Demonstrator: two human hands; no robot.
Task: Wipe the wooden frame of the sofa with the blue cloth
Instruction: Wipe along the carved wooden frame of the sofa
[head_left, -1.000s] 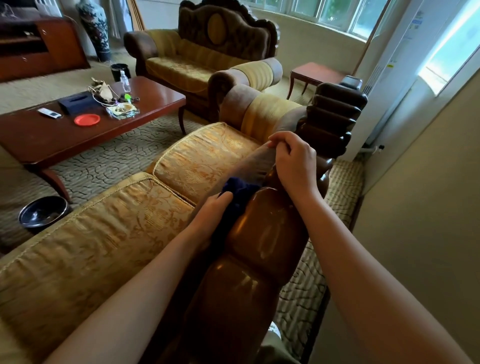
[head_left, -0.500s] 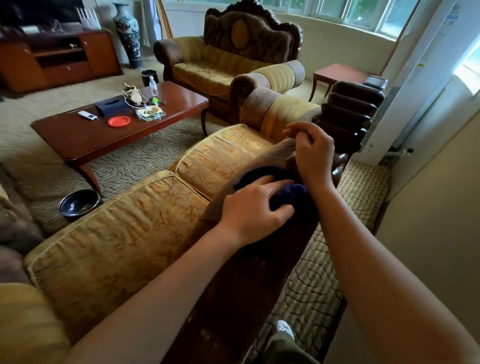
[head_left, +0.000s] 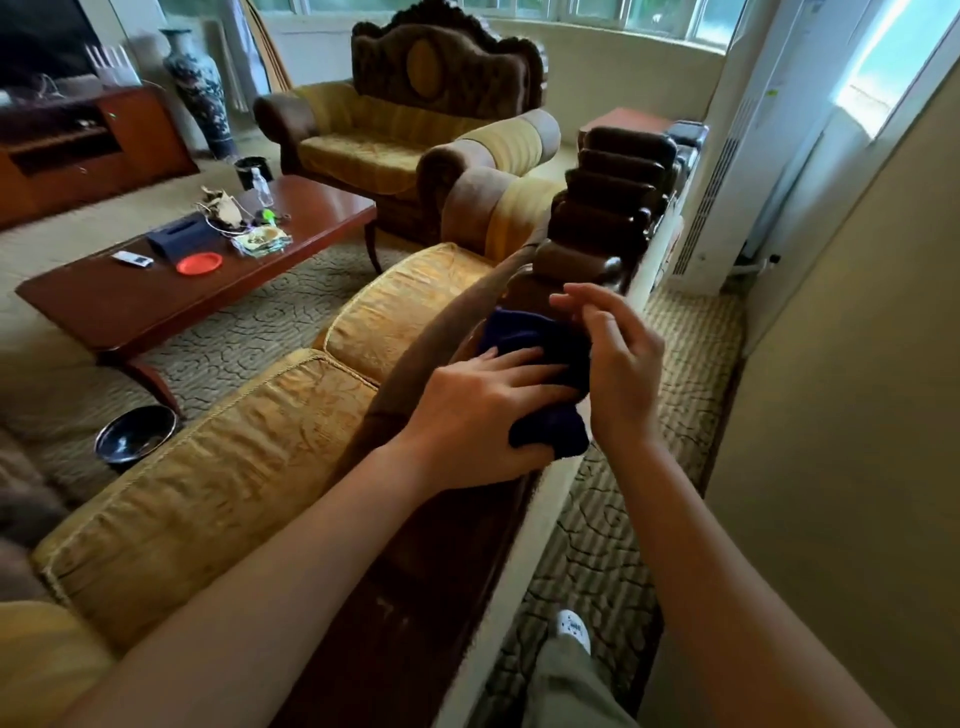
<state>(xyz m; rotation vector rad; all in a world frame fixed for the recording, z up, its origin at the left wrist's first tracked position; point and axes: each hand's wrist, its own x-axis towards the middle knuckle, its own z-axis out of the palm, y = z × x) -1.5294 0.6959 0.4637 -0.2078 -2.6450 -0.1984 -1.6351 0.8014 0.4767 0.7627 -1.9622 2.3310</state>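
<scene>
Cloth (head_left: 540, 343) is pressed onto the frame (head_left: 467, 530) top by the flat left hand (head_left: 483, 410); the right hand (head_left: 618, 358) hovers beside it, fingers spread. Wiping is underway; a stroke along the frame seems next.

Two gold-cushioned sofas with dark carved wooden frames (head_left: 410, 587) (head_left: 415, 114), one reddish wooden coffee table (head_left: 156, 306), one red round plate (head_left: 199, 262), one blue cloth (head_left: 535, 338), one tall patterned vase (head_left: 200, 88), two hands (head_left: 478, 410) (head_left: 618, 364).

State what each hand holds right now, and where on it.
The left hand presses flat on the middle of the blue cloth atop the wooden frame. The right hand is open and grips nothing.
</scene>
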